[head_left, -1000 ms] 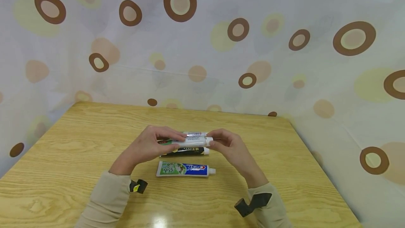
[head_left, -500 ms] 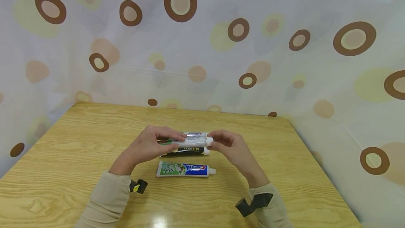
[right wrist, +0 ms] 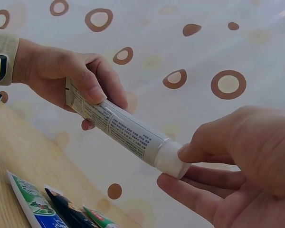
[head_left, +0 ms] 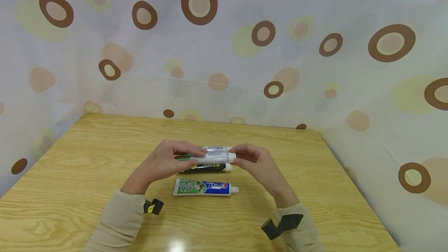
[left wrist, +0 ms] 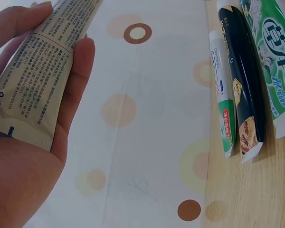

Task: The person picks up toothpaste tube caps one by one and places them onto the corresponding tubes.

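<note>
My left hand grips the body of a pale toothpaste tube between thumb and fingers, holding it above the table. Small dark print covers the side seen in the left wrist view. At the tube's other end, the thumb and fingers of my right hand pinch its white cap. The cap is on the tube; whether it is loose cannot be seen. Below lie a black toothpaste tube and a white-and-green toothpaste tube, side by side. Nearer me lies a green-and-blue Crest toothpaste tube.
The tubes lie on a wooden table, their caps toward the right in the head view. A pale curtain with brown rings hangs behind the table and along its sides. Each sleeved wrist wears a black camera mount.
My right wrist has turned very slightly while its fingers stay on the cap. My left hand and the tubes on the table have not visibly moved.
</note>
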`<state>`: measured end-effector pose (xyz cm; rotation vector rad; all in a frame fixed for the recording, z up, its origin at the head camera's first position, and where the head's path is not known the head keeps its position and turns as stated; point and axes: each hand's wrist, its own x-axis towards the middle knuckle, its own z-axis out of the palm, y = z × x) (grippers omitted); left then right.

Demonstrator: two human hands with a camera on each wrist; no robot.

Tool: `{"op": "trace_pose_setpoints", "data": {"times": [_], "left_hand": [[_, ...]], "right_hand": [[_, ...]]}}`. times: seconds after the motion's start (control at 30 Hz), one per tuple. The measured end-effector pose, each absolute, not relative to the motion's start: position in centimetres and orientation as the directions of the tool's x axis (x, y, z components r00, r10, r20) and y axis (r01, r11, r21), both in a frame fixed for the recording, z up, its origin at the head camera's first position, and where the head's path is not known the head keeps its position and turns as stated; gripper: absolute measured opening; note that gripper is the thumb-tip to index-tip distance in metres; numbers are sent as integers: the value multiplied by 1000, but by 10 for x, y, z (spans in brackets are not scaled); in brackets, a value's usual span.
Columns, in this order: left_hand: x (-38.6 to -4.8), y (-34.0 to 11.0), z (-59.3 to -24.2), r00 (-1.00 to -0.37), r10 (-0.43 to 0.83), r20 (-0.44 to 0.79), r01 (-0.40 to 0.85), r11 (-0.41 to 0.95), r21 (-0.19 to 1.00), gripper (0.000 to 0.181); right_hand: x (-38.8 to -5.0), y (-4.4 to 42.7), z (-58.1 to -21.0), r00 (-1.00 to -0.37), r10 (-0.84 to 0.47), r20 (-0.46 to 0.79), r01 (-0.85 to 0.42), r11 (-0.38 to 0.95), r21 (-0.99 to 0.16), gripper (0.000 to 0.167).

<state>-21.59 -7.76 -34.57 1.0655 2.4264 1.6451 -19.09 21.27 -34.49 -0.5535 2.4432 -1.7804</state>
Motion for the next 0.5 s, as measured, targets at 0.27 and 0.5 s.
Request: {"op": "trace_pose_setpoints", "data": {"times": [0.27,0.5], "left_hand": [[-216,-77,-346,-769,546,332,510,211,834,22],[-215,-78,-345,-769,542,338,513,209,832,21]], "right_hand": [[-191,215,-345,-932,-323,168,-261,274,-926,23],[-190,214,-343,-938,-304,167,-254,275,-927,21]]}}
